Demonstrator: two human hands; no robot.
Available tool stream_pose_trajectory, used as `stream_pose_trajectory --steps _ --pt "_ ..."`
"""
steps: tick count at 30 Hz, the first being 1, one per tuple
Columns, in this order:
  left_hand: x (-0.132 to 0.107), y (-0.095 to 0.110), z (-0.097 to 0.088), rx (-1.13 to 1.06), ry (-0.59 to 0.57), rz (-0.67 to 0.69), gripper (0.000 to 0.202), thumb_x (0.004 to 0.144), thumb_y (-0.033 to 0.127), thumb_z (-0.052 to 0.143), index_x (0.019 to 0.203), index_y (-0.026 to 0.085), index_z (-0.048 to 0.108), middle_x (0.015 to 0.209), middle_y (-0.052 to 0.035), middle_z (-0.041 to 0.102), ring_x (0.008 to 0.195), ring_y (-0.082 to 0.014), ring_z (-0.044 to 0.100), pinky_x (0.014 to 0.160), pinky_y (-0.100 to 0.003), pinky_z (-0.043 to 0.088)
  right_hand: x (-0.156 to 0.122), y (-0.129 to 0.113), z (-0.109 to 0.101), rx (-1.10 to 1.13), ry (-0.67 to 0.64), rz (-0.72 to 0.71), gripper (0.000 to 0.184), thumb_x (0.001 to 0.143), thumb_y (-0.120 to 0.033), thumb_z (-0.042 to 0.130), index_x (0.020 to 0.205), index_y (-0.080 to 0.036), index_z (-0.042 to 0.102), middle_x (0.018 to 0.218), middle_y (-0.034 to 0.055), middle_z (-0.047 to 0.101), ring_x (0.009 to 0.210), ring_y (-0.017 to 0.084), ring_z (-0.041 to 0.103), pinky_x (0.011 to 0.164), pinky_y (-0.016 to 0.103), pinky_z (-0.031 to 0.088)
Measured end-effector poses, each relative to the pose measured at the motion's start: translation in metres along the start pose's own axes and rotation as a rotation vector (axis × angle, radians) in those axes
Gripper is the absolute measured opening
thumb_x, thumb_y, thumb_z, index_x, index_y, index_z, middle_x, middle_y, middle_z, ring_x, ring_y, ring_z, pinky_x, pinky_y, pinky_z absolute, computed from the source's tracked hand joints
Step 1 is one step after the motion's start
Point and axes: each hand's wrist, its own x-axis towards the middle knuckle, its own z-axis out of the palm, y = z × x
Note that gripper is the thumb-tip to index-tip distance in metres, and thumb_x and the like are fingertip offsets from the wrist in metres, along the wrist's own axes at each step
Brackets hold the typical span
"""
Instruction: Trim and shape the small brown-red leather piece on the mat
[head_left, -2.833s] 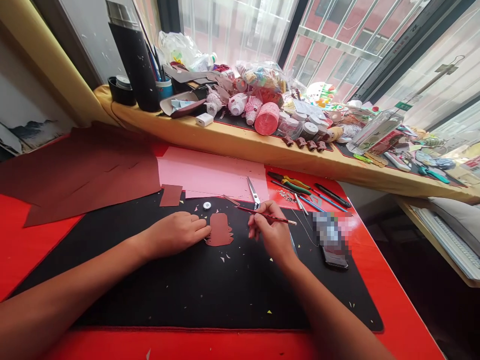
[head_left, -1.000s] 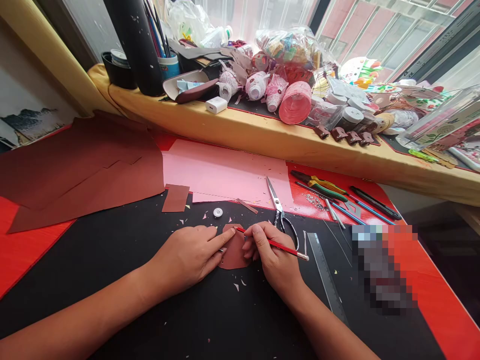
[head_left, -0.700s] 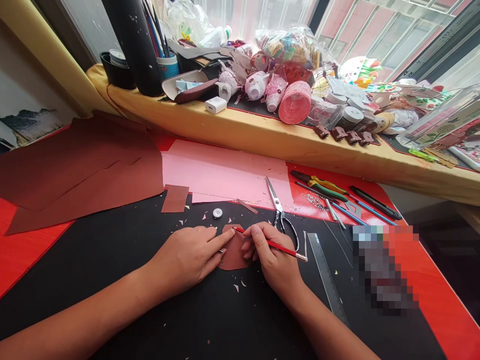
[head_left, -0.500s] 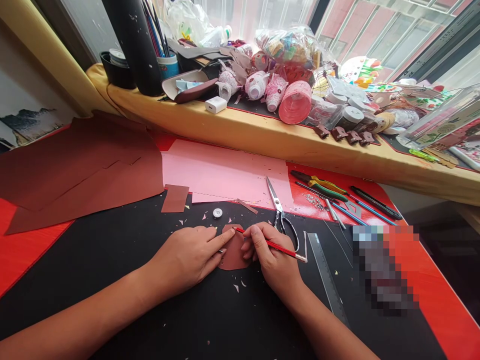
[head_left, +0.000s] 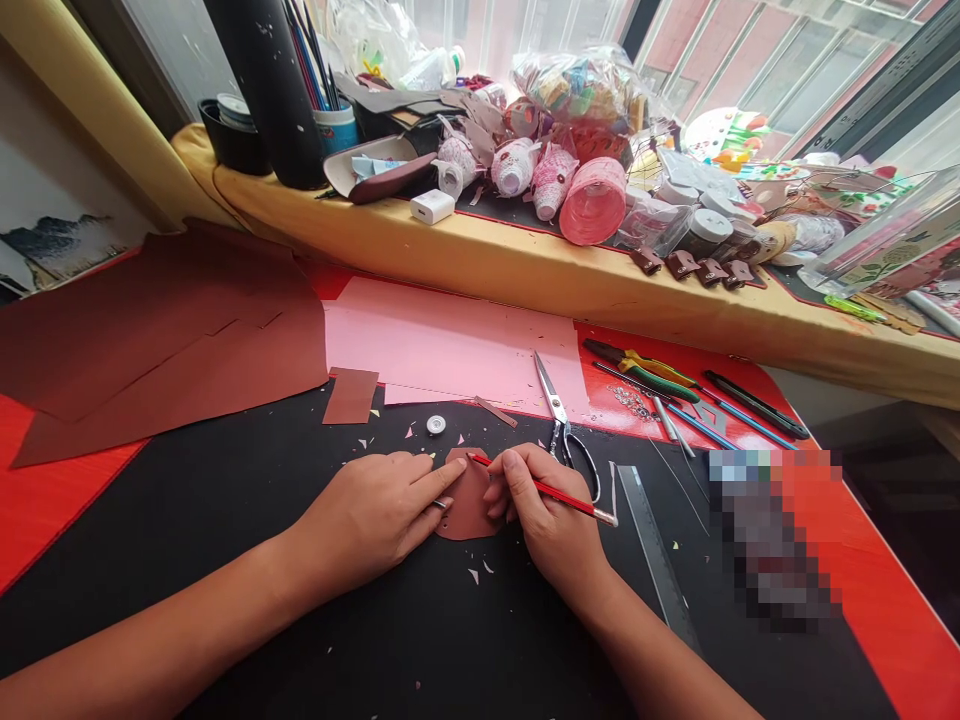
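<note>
A small brown cut-out piece (head_left: 469, 505) lies on the black mat (head_left: 247, 500). My left hand (head_left: 375, 515) rests on the mat with its forefinger stretched out, pressing the piece's left edge. My right hand (head_left: 544, 520) is closed on a red pencil (head_left: 559, 493) whose tip touches the top of the piece. Scissors (head_left: 559, 420) lie just behind my right hand, and a metal ruler (head_left: 656, 560) lies on its right.
Large brown sheets (head_left: 150, 340) and a pink sheet (head_left: 450, 345) lie at the back of the red table (head_left: 45, 500). Pliers (head_left: 645, 368) and pens (head_left: 754, 405) lie at the right. The yellow sill (head_left: 525, 275) is crowded with craft supplies. A small white disc (head_left: 436, 424) sits nearby.
Since the earliest frame the view has come closer and my right hand has brought the pencil tip onto the brown piece. Over the last second nothing has visibly moved.
</note>
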Motion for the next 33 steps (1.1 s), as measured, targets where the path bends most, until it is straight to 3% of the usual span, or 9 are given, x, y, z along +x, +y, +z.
stream_pose_trajectory --steps 33 --pt "0.0016 0.0013 -0.0019 0.001 -0.051 -0.027 0.036 0.101 0.028 0.047 0.133 0.022 0.061 0.084 -0.0018 0.068 0.071 -0.0187 0.064 0.06 -0.031 0.043 -0.0005 0.0011 -0.0008 -0.006 -0.017 -0.005 0.036 0.105 -0.048 0.05 0.09 -0.019 0.066 0.069 0.0006 0.067 0.056 0.012 0.066 0.053 0.022 0.053"
